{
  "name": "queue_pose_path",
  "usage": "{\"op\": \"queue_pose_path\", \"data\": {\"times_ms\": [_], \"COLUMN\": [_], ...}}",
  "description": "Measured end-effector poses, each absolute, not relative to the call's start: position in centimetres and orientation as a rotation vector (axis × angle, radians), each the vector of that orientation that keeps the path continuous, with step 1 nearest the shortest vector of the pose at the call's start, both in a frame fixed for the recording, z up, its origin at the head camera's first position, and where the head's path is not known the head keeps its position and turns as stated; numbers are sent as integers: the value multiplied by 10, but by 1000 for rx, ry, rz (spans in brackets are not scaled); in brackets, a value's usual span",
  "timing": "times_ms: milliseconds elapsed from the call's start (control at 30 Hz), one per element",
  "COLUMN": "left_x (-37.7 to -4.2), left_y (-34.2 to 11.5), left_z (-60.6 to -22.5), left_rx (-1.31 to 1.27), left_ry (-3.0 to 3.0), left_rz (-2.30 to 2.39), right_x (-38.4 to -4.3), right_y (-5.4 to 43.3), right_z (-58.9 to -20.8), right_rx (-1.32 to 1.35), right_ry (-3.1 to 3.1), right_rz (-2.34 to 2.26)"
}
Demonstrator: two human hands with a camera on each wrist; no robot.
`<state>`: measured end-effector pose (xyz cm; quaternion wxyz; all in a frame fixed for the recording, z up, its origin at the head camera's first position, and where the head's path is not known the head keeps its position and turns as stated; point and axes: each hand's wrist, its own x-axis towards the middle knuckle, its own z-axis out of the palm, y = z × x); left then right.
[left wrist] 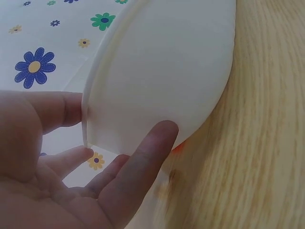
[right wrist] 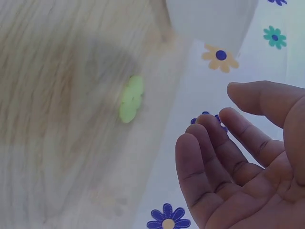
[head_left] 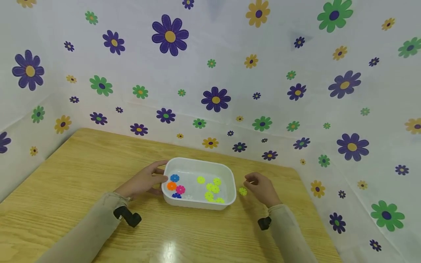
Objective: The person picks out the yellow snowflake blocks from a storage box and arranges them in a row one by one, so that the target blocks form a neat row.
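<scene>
A white plastic tub [head_left: 200, 204] stands on the wooden table. My left hand [head_left: 144, 180] holds its left end, the thumb at the rim and other fingers along the outer wall. Inside, at the left, are a blue disc [head_left: 175, 178], an orange disc [head_left: 171, 186], a pink disc [head_left: 180, 189], a dark blue disc [head_left: 176, 195] and a pale one, all flower-shaped. Several yellow-green discs [head_left: 215, 189] lie towards the right. Outside the right end is another yellow-green flower disc [right wrist: 132, 98]. Beside it, apart from it, my right hand [head_left: 261, 189] has loosely bent fingers and holds nothing.
The wooden table [head_left: 108, 157] reaches back to a white flower-print sheet [head_left: 197, 73], which also rises along both sides. Dark wrist mounts [head_left: 129, 216] sit on both sleeves.
</scene>
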<state>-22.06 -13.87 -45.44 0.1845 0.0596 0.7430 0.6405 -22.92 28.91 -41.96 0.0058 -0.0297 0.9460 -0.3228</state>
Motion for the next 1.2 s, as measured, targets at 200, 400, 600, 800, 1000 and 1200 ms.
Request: {"op": "queue_pose_path", "data": {"times_ms": [200,400,600,800,1000,1200], "left_x": [-219,-217,-218,-219,-219,-219], "left_y": [-137,-139,-140,-140,-141,-140], "left_z": [-452,-451,-451,-453,-453,-453], "left_rx": [184,192,197,193,184,203], "left_ry": [2103,2090,2081,2082,2069,2065], "left_rz": [1804,1815,1826,1821,1837,1842], "right_x": [-224,-224,-225,-226,-229,-234], "right_y": [274,255,235,213,187,167], "right_z": [-409,-405,-408,-410,-415,-423], "right_rx": [-122,-166,-277,-385,-427,-404], "right_ry": [2950,2965,2984,3001,2953,2867], "right_rz": [-1043,-1026,-976,-974,-967,-880]}}
